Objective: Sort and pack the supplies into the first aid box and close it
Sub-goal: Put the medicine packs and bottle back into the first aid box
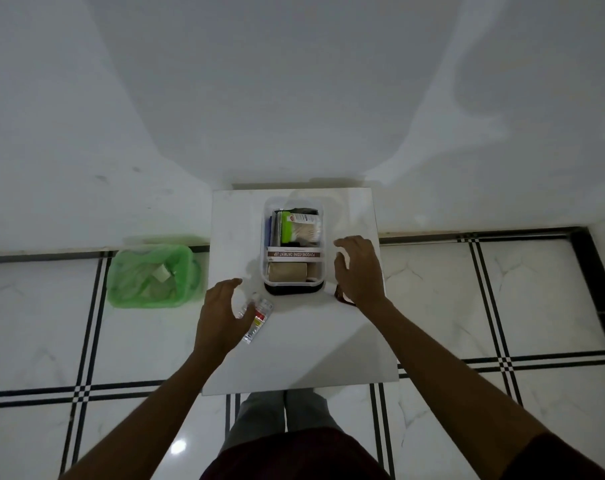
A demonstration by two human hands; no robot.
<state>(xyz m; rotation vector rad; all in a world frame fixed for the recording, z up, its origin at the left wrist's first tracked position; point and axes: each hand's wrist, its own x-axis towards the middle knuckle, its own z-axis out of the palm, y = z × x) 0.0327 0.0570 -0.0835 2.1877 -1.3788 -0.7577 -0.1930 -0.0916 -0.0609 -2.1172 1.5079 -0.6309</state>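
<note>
Near left of box (293, 278), my left hand (221, 315) open over small bottle (257, 320); right hand (358, 268) open, empty. Hasty grab could roll bottle off table (301, 358).

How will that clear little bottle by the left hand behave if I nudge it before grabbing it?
The clear bottle lies on its side on the smooth white table, so it would probably roll or skid. It looks like thin plastic, likely light and not fragile. The left hand is open beside it.
</note>
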